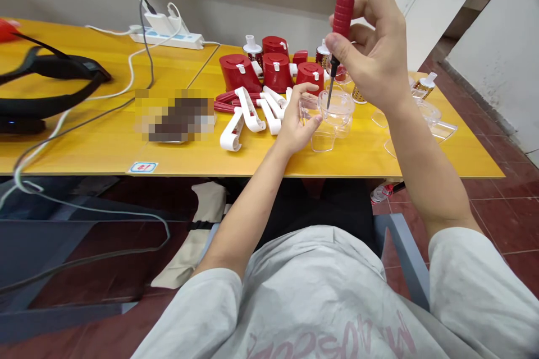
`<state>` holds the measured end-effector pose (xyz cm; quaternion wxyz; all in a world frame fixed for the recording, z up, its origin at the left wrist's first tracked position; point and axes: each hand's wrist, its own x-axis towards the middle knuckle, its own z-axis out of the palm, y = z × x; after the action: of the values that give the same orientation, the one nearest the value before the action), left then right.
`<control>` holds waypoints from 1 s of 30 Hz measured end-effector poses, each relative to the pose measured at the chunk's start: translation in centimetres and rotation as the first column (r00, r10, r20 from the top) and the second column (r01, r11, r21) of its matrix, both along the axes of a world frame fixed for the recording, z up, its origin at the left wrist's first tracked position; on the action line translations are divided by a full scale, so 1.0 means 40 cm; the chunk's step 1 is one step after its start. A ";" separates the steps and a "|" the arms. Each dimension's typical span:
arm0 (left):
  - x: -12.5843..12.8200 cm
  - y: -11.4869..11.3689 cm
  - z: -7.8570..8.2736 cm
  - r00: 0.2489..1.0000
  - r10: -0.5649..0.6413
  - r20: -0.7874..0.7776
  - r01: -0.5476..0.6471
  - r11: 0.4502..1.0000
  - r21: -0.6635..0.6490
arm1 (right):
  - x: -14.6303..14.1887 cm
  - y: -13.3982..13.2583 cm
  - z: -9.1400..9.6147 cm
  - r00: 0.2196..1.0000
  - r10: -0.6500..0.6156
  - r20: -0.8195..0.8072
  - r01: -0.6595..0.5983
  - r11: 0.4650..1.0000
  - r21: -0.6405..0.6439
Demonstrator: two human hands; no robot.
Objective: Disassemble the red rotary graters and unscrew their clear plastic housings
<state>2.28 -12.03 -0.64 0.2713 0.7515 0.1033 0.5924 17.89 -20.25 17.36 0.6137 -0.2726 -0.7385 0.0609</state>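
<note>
The clear plastic body (338,115) sits near the front edge of the table (189,161), toward its right end, directly below my right hand (374,47). That hand is closed around the red grip of a screwdriver (344,8), which stands nearly upright, leaning slightly, its tip down at the clear wall by the round opening. I can't tell whether the tip is seated in anything. My left hand (298,122) is nearer the piece, partly curled, thumb and fingers steadying its left side.

Behind, toward the far edge, stand red housings (277,74); their insides don't show. Perforated cylinders (252,49) with white tops stand among them. More clear parts (427,115) lie by the table's right edge, and I see nothing in them. White handles (251,112) lie loosely piled left of my left hand.
</note>
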 end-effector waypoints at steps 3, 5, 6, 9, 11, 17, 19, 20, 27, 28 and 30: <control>-0.002 0.001 0.000 1.000 -0.010 -0.022 0.010 1.000 0.000 | 0.005 0.009 -0.005 0.993 0.097 -0.074 -0.103 0.991 -0.082; -0.004 -0.001 0.000 1.000 -0.009 -0.026 0.009 1.000 -0.002 | 0.006 0.009 -0.004 0.995 0.074 -0.066 -0.077 0.996 -0.044; -0.005 -0.002 0.001 1.000 -0.009 -0.026 0.009 1.000 -0.003 | 0.005 0.007 -0.002 0.999 0.031 -0.037 -0.032 0.999 -0.014; -0.005 -0.005 0.001 1.000 -0.015 -0.021 0.015 1.000 -0.010 | 0.003 -0.006 0.006 0.996 -0.086 0.037 0.084 0.996 0.035; -0.004 -0.006 0.001 1.000 -0.019 -0.016 0.019 1.000 -0.014 | 0.002 -0.013 0.007 0.997 -0.072 0.037 0.072 0.997 0.008; 0.001 -0.012 0.011 1.000 0.020 0.003 -0.020 0.999 0.035 | 0.012 0.005 -0.008 0.991 0.090 -0.098 -0.092 0.996 -0.017; 0.002 -0.015 0.016 1.000 0.028 0.000 -0.028 0.998 0.051 | 0.014 0.009 -0.008 0.989 0.113 -0.094 -0.112 0.994 0.017; 0.002 -0.016 0.018 0.999 0.033 -0.004 -0.033 0.998 0.061 | 0.014 0.008 -0.006 0.993 0.087 -0.074 -0.086 0.996 0.026; 0.005 -0.010 0.013 0.999 0.050 0.016 -0.051 0.994 0.099 | 0.006 -0.015 0.004 0.999 0.004 -0.042 -0.005 1.000 -0.012; 0.005 -0.009 0.011 0.999 0.048 0.018 -0.049 0.995 0.092 | 0.005 -0.019 0.005 0.998 0.011 -0.065 -0.014 0.999 -0.041; 0.004 -0.006 0.008 0.999 0.044 0.017 -0.045 0.995 0.083 | 0.004 -0.031 0.012 0.998 -0.024 -0.057 0.018 0.994 -0.107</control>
<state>2.45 -12.25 -0.32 0.2271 0.7552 0.0931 0.6079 18.05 -21.51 17.83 0.6200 -0.3110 -0.7131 0.1015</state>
